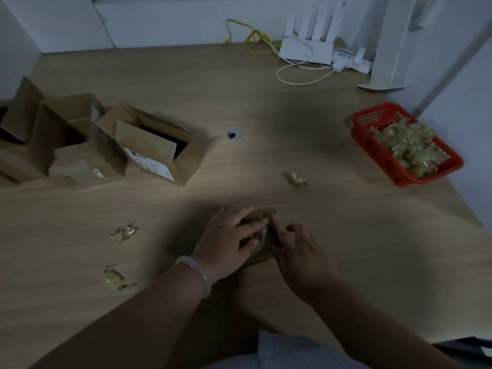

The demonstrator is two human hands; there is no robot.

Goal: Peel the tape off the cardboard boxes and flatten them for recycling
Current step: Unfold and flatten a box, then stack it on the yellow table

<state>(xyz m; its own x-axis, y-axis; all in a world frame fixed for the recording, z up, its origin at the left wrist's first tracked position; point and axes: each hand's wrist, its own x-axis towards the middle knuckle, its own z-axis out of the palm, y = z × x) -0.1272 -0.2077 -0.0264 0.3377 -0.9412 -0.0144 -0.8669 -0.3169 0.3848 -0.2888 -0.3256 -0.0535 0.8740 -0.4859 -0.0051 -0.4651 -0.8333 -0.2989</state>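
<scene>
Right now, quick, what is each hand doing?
Left hand: open, fingers pressing down on the small cardboard box.
Right hand: fingers curled, pinching the tape on that box.

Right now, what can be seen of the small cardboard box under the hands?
The small cardboard box is brown, dimly lit and mostly covered. It lies low on the wooden table, near the person. A glossy yellowish strip of tape clings to its top. The left hand presses on it with fingers spread; the right hand touches its right side at the tape; whether it pinches is unclear.
</scene>
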